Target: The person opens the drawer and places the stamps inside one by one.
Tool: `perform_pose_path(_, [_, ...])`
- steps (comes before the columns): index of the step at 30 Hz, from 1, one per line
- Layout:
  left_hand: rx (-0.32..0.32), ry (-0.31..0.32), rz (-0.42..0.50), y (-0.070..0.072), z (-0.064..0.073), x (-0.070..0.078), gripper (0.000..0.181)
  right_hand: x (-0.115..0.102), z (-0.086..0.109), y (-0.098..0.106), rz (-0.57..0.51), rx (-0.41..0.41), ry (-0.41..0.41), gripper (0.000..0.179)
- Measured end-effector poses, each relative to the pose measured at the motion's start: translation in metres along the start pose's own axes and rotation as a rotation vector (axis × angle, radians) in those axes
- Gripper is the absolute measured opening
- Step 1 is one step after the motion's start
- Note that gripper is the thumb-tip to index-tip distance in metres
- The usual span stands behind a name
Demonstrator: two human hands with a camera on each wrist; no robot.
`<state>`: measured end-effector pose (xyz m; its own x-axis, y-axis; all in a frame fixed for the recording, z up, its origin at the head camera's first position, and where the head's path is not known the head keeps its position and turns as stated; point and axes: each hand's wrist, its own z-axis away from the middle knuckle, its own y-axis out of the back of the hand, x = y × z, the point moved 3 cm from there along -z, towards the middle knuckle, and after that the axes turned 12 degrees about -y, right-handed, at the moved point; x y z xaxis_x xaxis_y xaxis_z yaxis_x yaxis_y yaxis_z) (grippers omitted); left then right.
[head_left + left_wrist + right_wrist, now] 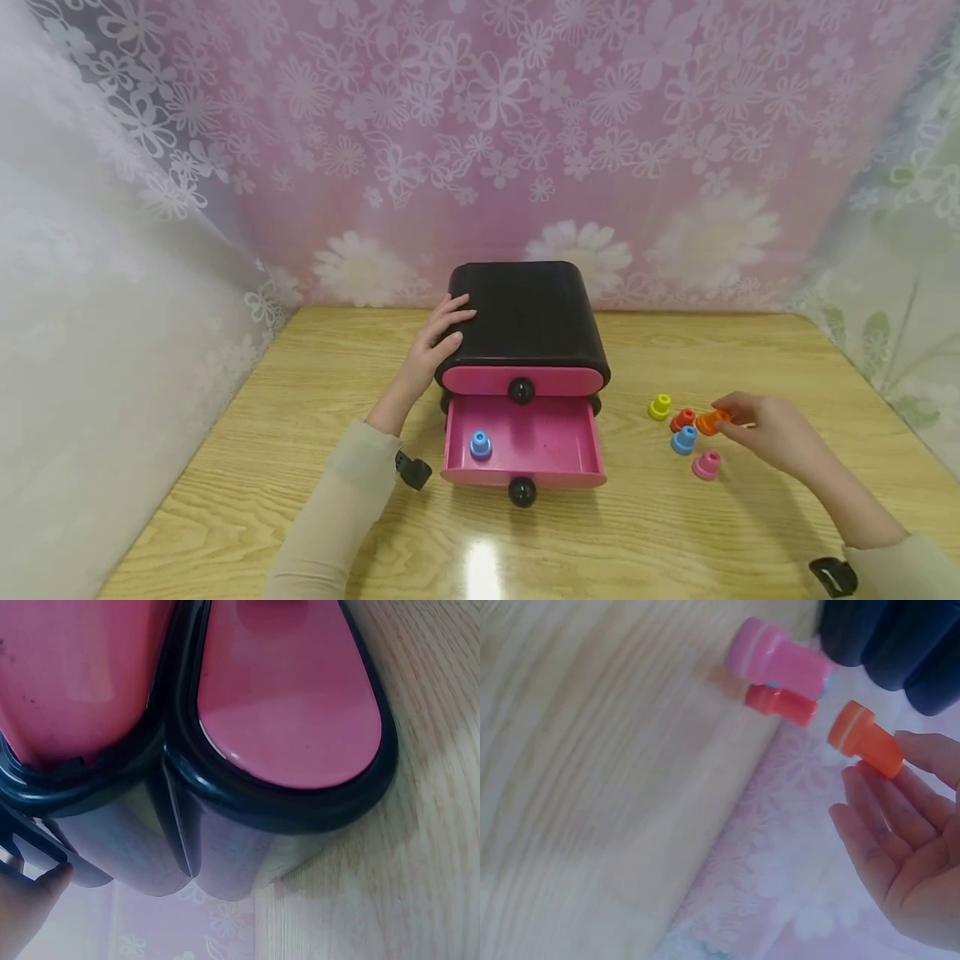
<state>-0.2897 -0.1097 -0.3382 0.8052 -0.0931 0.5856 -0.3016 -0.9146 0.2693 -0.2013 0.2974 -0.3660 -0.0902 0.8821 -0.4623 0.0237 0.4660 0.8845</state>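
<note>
My left hand (437, 335) rests on the top left edge of a black drawer unit (528, 312), fingers fairly straight. Its pink upper drawer (480, 381) is closed; the pink drawer below (555, 433) is pulled out, with a blue peg (480, 446) standing inside at the left. On the right, my right hand (772, 429) pinches an orange peg (866, 739) between thumb and fingertips. Close beside it are a red peg (682, 419), another blue peg (683, 440), a yellow peg (660, 407) and a pink peg (707, 465).
Everything stands on a wood-grain table (337, 375). Behind it hangs a pink flowered curtain (450, 125), with pale curtains at both sides. Round black knobs (522, 492) stick out from the drawer fronts. Black straps are on both wrists.
</note>
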Motion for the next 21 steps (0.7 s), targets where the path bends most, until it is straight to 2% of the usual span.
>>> perform_pose_path(2, [0.002,0.001,-0.006,0.001,0.002,-0.008,0.051,-0.005,0.003,0.003,-0.029,0.026,-0.005,0.026])
perform_pose_path(4, [0.001,0.002,-0.011,0.0,0.0,-0.004,0.05,-0.011,0.005,0.005,-0.062,0.063,-0.006,0.027])
perform_pose_path(9, [-0.003,0.004,-0.016,-0.003,-0.006,0.018,0.035,-0.025,0.01,0.01,-0.113,0.158,0.019,0.026])
perform_pose_path(15, [0.001,0.013,-0.009,-0.003,-0.006,0.019,0.034,-0.041,0.016,0.012,-0.171,0.213,0.017,0.028])
perform_pose_path(21, [0.002,0.006,-0.011,-0.003,-0.006,0.02,0.035,-0.058,0.02,0.012,-0.281,0.287,0.038,0.027])
